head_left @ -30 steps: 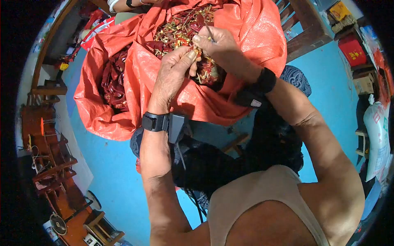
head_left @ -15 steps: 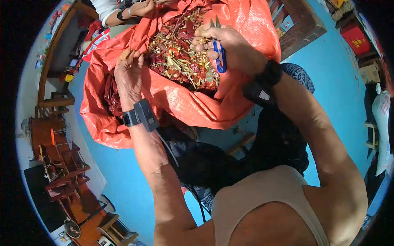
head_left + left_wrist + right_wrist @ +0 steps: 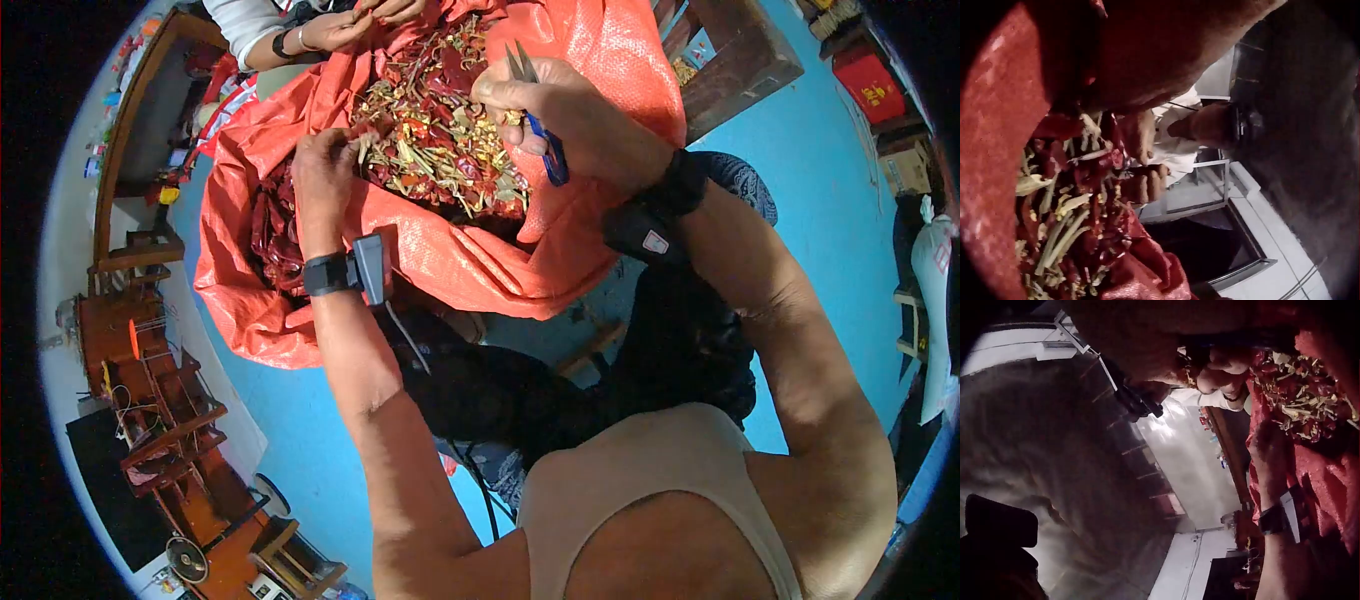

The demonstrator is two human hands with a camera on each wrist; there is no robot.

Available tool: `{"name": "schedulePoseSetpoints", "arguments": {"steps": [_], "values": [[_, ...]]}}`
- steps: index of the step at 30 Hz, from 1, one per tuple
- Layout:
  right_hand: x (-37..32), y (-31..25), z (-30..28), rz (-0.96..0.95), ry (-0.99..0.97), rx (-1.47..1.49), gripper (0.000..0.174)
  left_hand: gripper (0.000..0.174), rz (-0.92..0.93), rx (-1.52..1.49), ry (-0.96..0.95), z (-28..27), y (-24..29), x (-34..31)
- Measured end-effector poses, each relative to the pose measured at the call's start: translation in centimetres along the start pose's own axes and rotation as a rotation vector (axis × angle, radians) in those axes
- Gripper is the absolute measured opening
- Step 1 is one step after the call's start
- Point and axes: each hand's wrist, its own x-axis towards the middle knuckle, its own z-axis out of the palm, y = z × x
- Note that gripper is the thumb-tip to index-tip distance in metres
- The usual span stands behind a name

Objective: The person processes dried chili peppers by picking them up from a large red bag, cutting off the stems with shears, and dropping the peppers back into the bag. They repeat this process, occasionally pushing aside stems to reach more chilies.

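Gripping the scissors (image 3: 554,158) in my right hand (image 3: 575,115), I have my left (image 3: 323,180) well apart, beside the cut bits (image 3: 440,150); whether it pinches any, I can't tell.

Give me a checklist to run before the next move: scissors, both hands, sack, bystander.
1. Scissors gripped in right hand: ok.
2. Scissor tips together: not ok, slightly apart.
3. Left hand away from the blades: ok, at the pile's edge.
4. Left fingers holding a piece: cannot tell.
5. Red sack open around the pile: ok.
6. Other person's hands apart from the blades: ok.
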Motion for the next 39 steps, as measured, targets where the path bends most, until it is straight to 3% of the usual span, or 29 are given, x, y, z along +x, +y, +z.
{"name": "schedulePoseSetpoints", "arguments": {"steps": [2, 5, 6, 8, 9, 12, 14, 17, 21, 26, 29, 34, 36, 38, 39], "values": [[0.0, -0.2, -0.2, 0.006, -0.081, 0.003, 0.021, 0.022, 0.004, -0.059, 0.07, -1.5, 0.8, -0.2], [0.4, 0.6, 0.1, -0.01, -0.118, 0.043, 0.021, 0.025, -0.364, -0.811, 0.066, -2.5, 2.9, -0.9], [0.4, 0.8, 0.3, -0.011, -0.123, 0.039, 0.021, 0.025, -0.366, -0.811, 0.072, -2.6, 3.0, -1.1], [0.2, 1.1, 1.1, -0.075, -0.1, 0.055, 0.023, 0.02, -0.531, -1.09, 0.007, -2.8, 3.1, -1.4], [0.1, 1.0, 1.4, -0.076, -0.104, 0.051, 0.023, 0.02, -0.53, -1.092, 0.013, -2.7, 3.1, -1.5], [0.2, 0.8, 2.1, -0.029, -0.151, 0.047, 0.024, 0.014, -0.584, -1.642, -0.007, -2.5, 4.1, -2.0], [0.8, 1.4, 2.1, -0.02, -0.186, -0.031, 0.021, 0.012, -0.54, -1.569, -0.078, -2.8, 5.2, -2.5], [1.6, 2.9, 2.7, -0.01, -0.174, -0.072, 0.022, 0.012, -0.627, -1.554, -0.154, -2.2, 6.4, -3.3], [1.7, 3.6, 3.5, -0.013, -0.152, -0.008, 0.025, 0.011, -0.499, -1.477, -0.346, -1.6, 7.7, -3.9], [1.9, 3.8, 3.2, -0.154, -0.03, -0.324, 0.019, 0.015, -0.514, -1.404, -0.443, -2.1, 9.9, -3.9], [1.6, 3.3, 3.0, -0.104, -0.045, -0.182, 0.02, 0.015, -0.47, -1.393, -0.505, -1.7, 9.8, -4.0], [1.9, 2.6, 2.5, -0.065, 0.011, 0.059, 0.026, 0.023, -0.401, -1.507, -0.499, -2.3, 8.8, -4.3], [2.3, 2.4, 1.6, -0.067, -0.058, 0.246, 0.014, 0.02, -0.397, -1.477, -0.51, -2.9, 8.2, -4.4], [1.9, 1.7, 1.4, -0.071, -0.067, 0.208, 0.017, 0.011, -0.377, -1.5, -0.406, -3.6, 7.0, -4.6], [1.8, 1.5, 1.4, -0.051, -0.077, 0.163, 0.019, 0.011, -0.461, -1.396, -0.298, -4.1, 6.5, -4.7]]}}
